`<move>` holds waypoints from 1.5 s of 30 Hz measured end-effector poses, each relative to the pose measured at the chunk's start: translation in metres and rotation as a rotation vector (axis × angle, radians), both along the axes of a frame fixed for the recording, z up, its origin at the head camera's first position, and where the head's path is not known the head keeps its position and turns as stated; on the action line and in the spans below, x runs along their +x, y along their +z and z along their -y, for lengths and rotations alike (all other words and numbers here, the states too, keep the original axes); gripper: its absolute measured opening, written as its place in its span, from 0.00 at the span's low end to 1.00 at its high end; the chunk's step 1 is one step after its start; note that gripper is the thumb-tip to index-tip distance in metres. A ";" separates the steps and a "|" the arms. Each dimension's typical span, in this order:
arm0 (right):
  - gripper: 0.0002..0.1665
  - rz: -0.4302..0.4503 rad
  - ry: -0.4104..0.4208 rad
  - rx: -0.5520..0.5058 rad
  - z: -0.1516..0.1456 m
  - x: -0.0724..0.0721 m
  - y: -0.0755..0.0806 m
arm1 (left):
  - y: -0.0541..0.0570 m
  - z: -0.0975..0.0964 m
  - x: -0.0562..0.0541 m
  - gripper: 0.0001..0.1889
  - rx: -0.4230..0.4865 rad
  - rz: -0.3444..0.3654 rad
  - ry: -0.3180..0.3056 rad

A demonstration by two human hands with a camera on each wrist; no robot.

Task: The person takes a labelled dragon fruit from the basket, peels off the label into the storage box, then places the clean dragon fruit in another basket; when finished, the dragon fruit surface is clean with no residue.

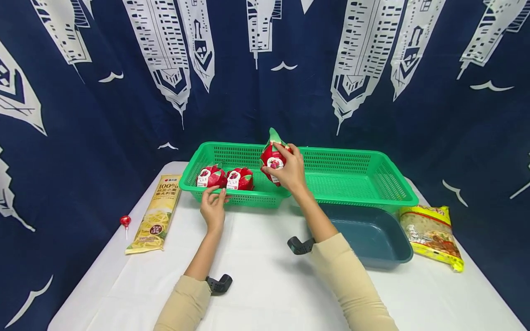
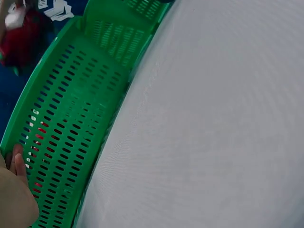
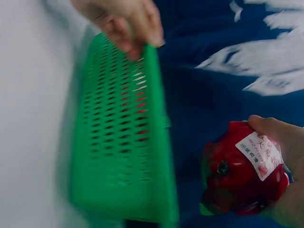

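My right hand [image 1: 287, 168] holds a red dragon fruit [image 1: 271, 156] with green tips and a white label, raised over the right end of the left green basket [image 1: 256, 200]. Two more labelled dragon fruits, one at the left end [image 1: 216, 176] and one beside it [image 1: 246, 179], lie in that basket. With my left hand [image 1: 213, 211] I grip the basket's front rim, just in front of these two. The right wrist view shows the held dragon fruit [image 3: 237, 171] beyond the basket wall [image 3: 114, 128], and the left hand [image 3: 128, 23] on the rim.
A second green basket [image 1: 352, 197] adjoins on the right. In front of it stands a dark blue-grey tub [image 1: 372, 236], with a yellow food packet [image 1: 430, 234] beside it. A pasta packet [image 1: 157, 214] and a red lollipop [image 1: 125, 221] lie at the left.
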State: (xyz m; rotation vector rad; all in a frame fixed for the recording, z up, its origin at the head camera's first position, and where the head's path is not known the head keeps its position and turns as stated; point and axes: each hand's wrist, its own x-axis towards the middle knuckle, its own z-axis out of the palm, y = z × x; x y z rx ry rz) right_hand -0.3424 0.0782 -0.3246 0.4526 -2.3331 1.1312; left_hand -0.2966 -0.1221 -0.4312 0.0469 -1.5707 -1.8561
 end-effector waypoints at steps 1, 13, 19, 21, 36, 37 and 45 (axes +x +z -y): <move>0.40 -0.019 0.018 -0.011 -0.004 0.011 0.005 | 0.000 0.001 0.000 0.19 -0.001 0.002 -0.003; 0.42 -0.039 0.355 0.119 -0.055 0.130 -0.023 | 0.002 0.013 -0.001 0.19 0.022 -0.002 -0.026; 0.40 0.129 0.389 0.184 -0.055 0.141 -0.066 | 0.002 0.012 -0.004 0.19 0.048 -0.021 -0.051; 0.40 0.157 0.395 0.217 -0.052 0.141 -0.077 | 0.001 0.011 -0.004 0.19 0.051 -0.019 -0.051; 0.57 0.160 0.438 0.378 -0.049 0.131 -0.094 | -0.002 0.005 -0.005 0.19 0.030 -0.016 -0.064; 0.60 0.157 0.410 0.374 -0.049 0.131 -0.094 | -0.002 0.005 -0.005 0.19 0.030 -0.016 -0.067; 0.66 0.120 0.162 0.317 -0.054 0.141 -0.100 | -0.003 0.005 -0.006 0.19 0.034 -0.014 -0.073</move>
